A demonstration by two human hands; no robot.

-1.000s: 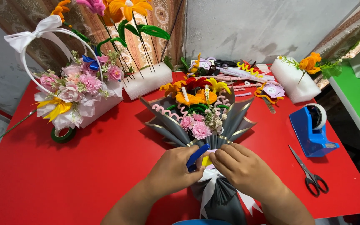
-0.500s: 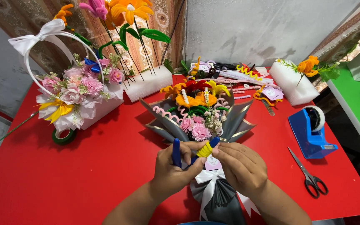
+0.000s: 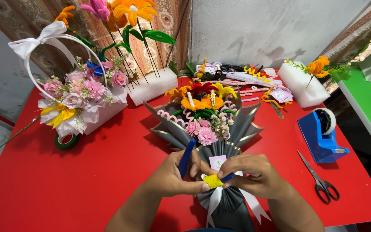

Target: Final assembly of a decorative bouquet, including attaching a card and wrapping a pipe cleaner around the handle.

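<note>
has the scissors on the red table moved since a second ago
No. The scissors lie in the same spot on the red table, just below and right of the blue tape dispenser, as before.

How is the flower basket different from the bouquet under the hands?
The flower basket stands free on the red table, untouched; the bouquet lies flat under both hands. The basket is white with a bowed hoop handle; the bouquet is wrapped in dark grey paper. The basket holds mostly pink blooms; the bouquet adds orange, yellow and red. Both hold flowers and wear white ribbon.
</note>
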